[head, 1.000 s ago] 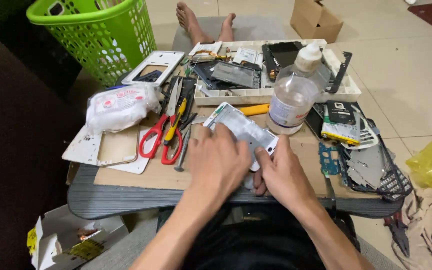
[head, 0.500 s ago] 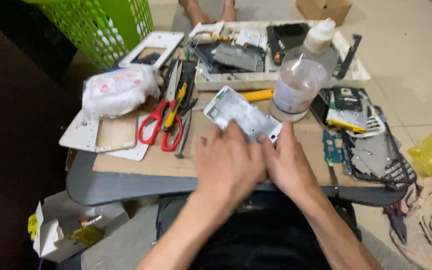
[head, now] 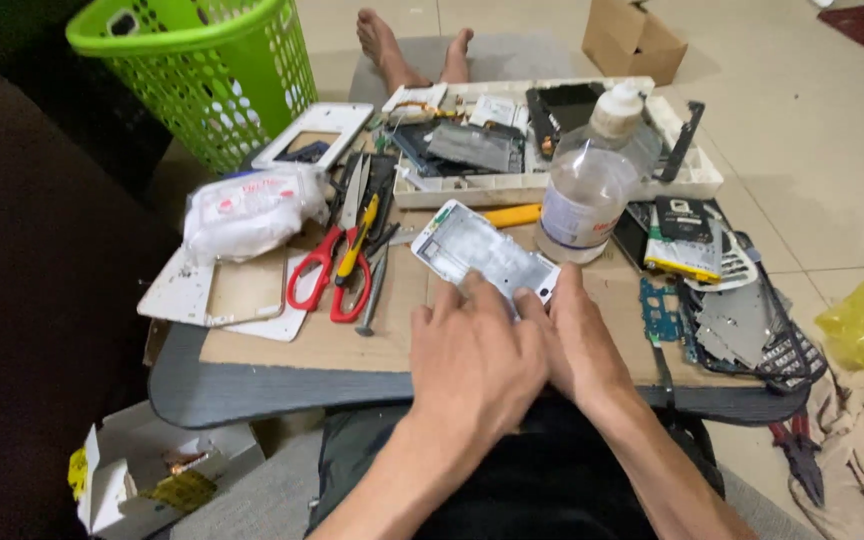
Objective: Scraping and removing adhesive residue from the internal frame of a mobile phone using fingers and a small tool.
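Note:
A silver-white phone frame (head: pixel 480 258) lies tilted on the brown cardboard sheet (head: pixel 292 345) that covers a low dark table. My left hand (head: pixel 472 360) lies over its near end, fingers curled on it. My right hand (head: pixel 577 335) presses against the frame's near right corner, thumb on its edge. Both hands grip the frame together. Its far end sticks out past my fingers toward a clear plastic bottle (head: pixel 584 195) with a white cap.
Red-handled scissors (head: pixel 317 275), a yellow-handled tool and tweezers lie left of the frame. A white bag (head: pixel 252 208), white phone bezels, a white parts tray (head: pixel 542 185), loose boards and metal plates at right, a green basket (head: pixel 202 75), a cardboard box, another person's bare feet (head: pixel 407 45) beyond.
The view has shifted a little; my hands stay on the phone frame, which has turned slightly and sits a bit closer to me.

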